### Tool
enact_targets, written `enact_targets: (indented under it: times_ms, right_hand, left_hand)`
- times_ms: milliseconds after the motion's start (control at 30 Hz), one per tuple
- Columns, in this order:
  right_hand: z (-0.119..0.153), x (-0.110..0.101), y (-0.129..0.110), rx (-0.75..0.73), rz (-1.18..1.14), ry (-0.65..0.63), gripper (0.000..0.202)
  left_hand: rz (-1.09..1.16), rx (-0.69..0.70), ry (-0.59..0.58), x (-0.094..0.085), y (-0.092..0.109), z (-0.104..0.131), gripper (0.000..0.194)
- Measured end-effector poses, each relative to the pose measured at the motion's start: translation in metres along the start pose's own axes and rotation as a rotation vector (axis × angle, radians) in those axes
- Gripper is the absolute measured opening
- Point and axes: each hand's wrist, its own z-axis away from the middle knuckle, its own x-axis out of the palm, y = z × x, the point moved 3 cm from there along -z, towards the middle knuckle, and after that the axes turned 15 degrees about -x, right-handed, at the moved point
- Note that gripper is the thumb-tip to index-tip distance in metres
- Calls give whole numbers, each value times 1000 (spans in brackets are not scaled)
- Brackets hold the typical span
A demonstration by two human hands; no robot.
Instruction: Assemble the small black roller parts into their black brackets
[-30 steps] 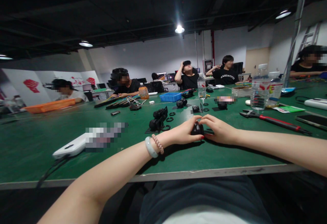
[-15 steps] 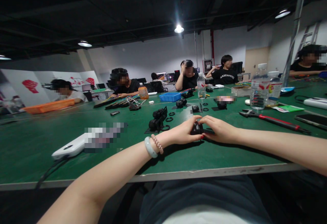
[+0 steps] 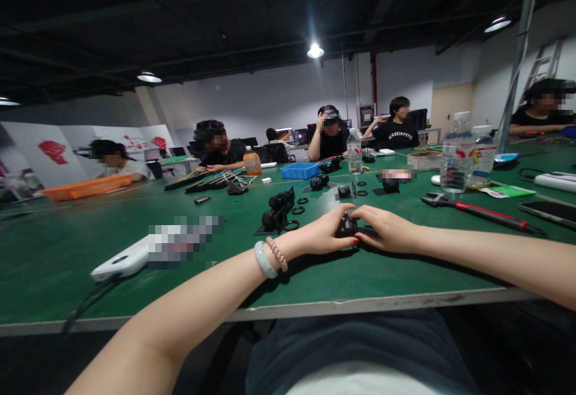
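A small black part (image 3: 346, 227) is between my two hands, low over the green table (image 3: 216, 287). My left hand (image 3: 330, 230) grips it from the left, thumb at the near side and fingers at the far side. From the right, my right hand (image 3: 382, 228) curls its fingers and thumb round the same part. The fingertips of both hands nearly meet. Left of my hands stand black assemblies (image 3: 274, 220) with flat bases, and black rings (image 3: 291, 225) lie beside them.
Pliers (image 3: 477, 209) with red and black handles and water bottles (image 3: 456, 161) are at the right. A blue tray (image 3: 299, 171) is farther back, an orange tray (image 3: 87, 188) at far left. A white device (image 3: 123, 260) lies left. Several people sit around the table.
My right hand has shifted slightly at the black part. My left hand stays in place around it.
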Motion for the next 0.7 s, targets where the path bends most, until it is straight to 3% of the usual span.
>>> enact_targets:
  times_ms: [700]
  right_hand:
    - [0,-1,0,7,-14,-24,37]
  left_hand:
    - [1,-5,9,0,0,1,59]
